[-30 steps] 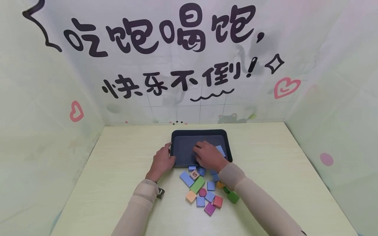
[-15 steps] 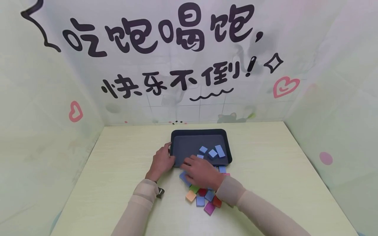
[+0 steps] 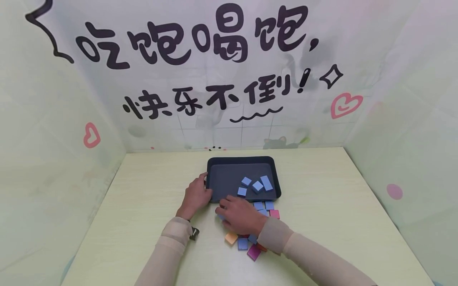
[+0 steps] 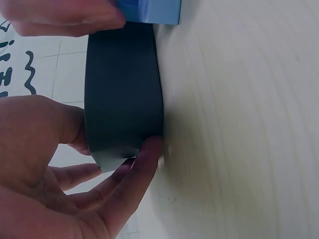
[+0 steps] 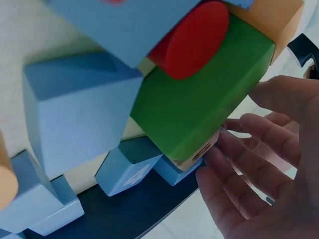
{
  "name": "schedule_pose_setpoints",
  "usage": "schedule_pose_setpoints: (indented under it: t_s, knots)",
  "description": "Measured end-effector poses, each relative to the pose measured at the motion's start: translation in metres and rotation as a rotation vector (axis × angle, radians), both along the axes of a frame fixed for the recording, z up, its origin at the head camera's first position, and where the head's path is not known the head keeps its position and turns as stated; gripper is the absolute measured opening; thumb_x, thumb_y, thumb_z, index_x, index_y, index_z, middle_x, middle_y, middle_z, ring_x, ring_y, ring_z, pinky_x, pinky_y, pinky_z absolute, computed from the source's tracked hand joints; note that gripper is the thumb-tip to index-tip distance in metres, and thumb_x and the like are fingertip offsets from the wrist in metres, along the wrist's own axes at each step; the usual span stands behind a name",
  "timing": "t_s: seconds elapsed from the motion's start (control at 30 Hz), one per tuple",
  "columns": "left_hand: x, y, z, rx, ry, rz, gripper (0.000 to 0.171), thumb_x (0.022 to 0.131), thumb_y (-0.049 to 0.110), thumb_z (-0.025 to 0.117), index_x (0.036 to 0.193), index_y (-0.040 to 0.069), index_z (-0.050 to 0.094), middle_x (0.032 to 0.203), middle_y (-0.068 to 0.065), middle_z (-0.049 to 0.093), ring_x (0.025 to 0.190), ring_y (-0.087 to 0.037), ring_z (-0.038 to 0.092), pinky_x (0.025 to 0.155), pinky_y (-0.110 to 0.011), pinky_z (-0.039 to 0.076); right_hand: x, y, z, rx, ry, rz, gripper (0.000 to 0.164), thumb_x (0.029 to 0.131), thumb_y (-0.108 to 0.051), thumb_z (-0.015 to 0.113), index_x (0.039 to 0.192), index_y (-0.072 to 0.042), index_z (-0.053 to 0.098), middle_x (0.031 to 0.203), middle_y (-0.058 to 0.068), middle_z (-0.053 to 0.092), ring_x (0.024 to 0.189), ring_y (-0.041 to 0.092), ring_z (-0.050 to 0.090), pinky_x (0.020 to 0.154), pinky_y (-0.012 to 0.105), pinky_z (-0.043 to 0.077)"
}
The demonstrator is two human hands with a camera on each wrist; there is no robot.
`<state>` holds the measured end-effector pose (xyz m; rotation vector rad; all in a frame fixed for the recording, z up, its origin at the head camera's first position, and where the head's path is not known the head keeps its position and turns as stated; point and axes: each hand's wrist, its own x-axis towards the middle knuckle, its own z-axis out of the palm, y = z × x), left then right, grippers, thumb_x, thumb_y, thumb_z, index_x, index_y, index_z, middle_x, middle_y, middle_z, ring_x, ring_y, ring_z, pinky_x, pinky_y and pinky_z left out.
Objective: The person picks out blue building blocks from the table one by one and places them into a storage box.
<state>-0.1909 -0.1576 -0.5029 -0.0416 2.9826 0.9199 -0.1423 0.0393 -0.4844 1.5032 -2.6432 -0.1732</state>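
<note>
My left hand [image 3: 195, 197] holds the left end of a dark baking tray [image 3: 222, 174], its fingers against the outer wall [image 4: 122, 94]. In the tray lie several blue blocks [image 3: 266, 183], toward its right side. My right hand [image 3: 239, 214] is over the block pile in front of the tray. Its thumb and fingers lie on either side of an oblong blue block [image 3: 220, 217], partly hidden; I cannot tell whether they pinch it. In the right wrist view, a green block [image 5: 204, 89] and a lettered wooden block [image 5: 199, 151] are right beside the fingers.
Around the right hand lie a red round block [image 5: 199, 42], an orange block [image 3: 231, 238], a purple block [image 3: 254, 252], a pink block [image 3: 274, 214] and more blue blocks [image 3: 243, 244]. A printed curtain [image 3: 222, 131] stands behind the table [image 3: 161, 171].
My right hand has left the tray and moved toward me and left, over the pile. Small blue blocks now show where it was. The left hand stays on the tray.
</note>
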Motion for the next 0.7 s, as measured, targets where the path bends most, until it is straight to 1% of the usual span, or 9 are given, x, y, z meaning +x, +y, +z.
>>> schedule_pose_setpoints:
  t_s: [0.2, 0.33, 0.53, 0.7]
  knots:
    - [0.0006, 0.0004, 0.0015, 0.014, -0.010, 0.003, 0.063, 0.090, 0.017, 0.057, 0.150, 0.007, 0.039, 0.119, -0.015, 0.059, 0.103, -0.031, 0.058, 0.087, -0.048, 0.045, -0.0004, -0.0032, -0.0009, 0.061, 0.030, -0.006, 0.037, 0.095, -0.039, 0.064, 0.129, -0.024, 0.064, 0.120, -0.001, 0.060, 0.104, 0.017, 0.049, 0.091, 0.028, 0.043]
    - [0.0010, 0.0003, 0.0023, 0.017, -0.016, 0.004, 0.063, 0.090, 0.017, 0.057, 0.150, 0.007, 0.039, 0.119, -0.015, 0.059, 0.103, -0.031, 0.058, 0.087, -0.048, 0.045, 0.0001, -0.0045, -0.0005, 0.077, 0.038, -0.015, 0.038, 0.095, -0.040, 0.064, 0.129, -0.024, 0.064, 0.121, -0.001, 0.060, 0.103, 0.017, 0.049, 0.091, 0.028, 0.042]
    - [0.0009, 0.0000, 0.0019, 0.011, -0.015, 0.001, 0.063, 0.090, 0.017, 0.057, 0.150, 0.007, 0.039, 0.118, -0.014, 0.059, 0.102, -0.031, 0.058, 0.087, -0.049, 0.045, 0.0002, -0.0063, 0.0004, 0.078, 0.016, -0.044, 0.039, 0.095, -0.040, 0.065, 0.130, -0.023, 0.063, 0.122, 0.000, 0.060, 0.103, 0.017, 0.048, 0.091, 0.028, 0.042]
    - [0.0009, -0.0003, 0.0009, 0.011, -0.013, 0.001, 0.063, 0.090, 0.017, 0.056, 0.150, 0.007, 0.039, 0.119, -0.014, 0.059, 0.103, -0.032, 0.057, 0.088, -0.050, 0.044, -0.0015, -0.0084, -0.0004, 0.092, 0.005, -0.070, 0.039, 0.094, -0.042, 0.065, 0.128, -0.023, 0.064, 0.118, 0.000, 0.061, 0.099, 0.017, 0.045, 0.087, 0.027, 0.041]
